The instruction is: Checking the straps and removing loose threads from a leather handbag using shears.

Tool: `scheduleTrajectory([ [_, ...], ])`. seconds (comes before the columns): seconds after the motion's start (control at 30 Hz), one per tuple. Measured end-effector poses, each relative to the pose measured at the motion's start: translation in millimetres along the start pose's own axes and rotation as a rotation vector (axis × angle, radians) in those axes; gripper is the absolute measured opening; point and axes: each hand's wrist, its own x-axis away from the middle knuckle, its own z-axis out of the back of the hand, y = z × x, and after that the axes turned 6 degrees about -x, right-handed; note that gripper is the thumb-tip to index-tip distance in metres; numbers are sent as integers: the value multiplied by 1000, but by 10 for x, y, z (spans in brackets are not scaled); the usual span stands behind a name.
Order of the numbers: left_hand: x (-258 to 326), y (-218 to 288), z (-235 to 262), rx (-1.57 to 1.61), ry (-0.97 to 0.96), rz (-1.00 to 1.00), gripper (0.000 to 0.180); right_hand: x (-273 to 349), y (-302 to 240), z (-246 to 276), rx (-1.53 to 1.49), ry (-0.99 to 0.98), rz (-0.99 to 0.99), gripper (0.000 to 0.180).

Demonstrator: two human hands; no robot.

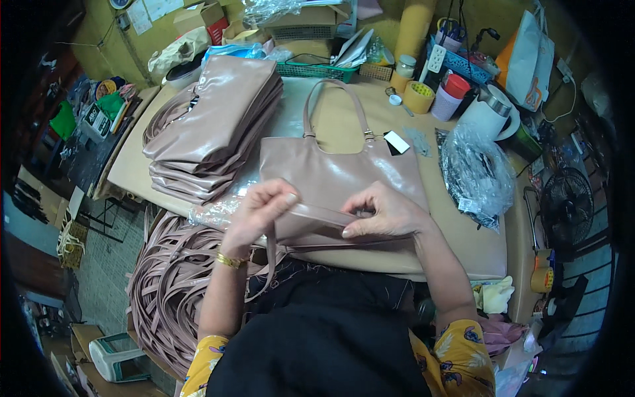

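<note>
A dusty-pink strap (319, 214) is stretched between my two hands, above the near part of a handbag. My left hand (263, 208) pinches one end, and a length of the strap hangs down below it. Closed on the other end is my right hand (385, 210), thumb against the fingers. The handbag (291, 157), in the same glossy pink, lies flat on the table with its looped handle away from me. A white tag (397, 141) and a black one lie at its upper right. My hands hide part of its near edge.
Several similar bags (218, 112) are stacked at the left. A heap of pink straps (169, 284) fills the space below the table's left front edge. On the right are a plastic-wrapped bundle (476, 172), a kettle (486, 112) and tape rolls (418, 97). A green basket (314, 71) stands behind.
</note>
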Motion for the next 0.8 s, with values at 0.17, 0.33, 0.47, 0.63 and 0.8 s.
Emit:
scheduleTrajectory([
  [0.17,113,-329,662,-45,191,115,20,306,127,468,-83,-113,-196,19],
  [0.33,329,-618,818,-22,223,182,21,579,199,606,-150,-97,-154,21],
  [0.47,391,-733,956,-13,246,211,20,751,196,656,-204,-18,-183,19],
  [0.63,545,-786,1197,30,308,198,21,986,264,756,-208,228,-108,18],
  [0.8,477,-580,974,-124,144,236,16,575,150,359,20,545,75,20],
])
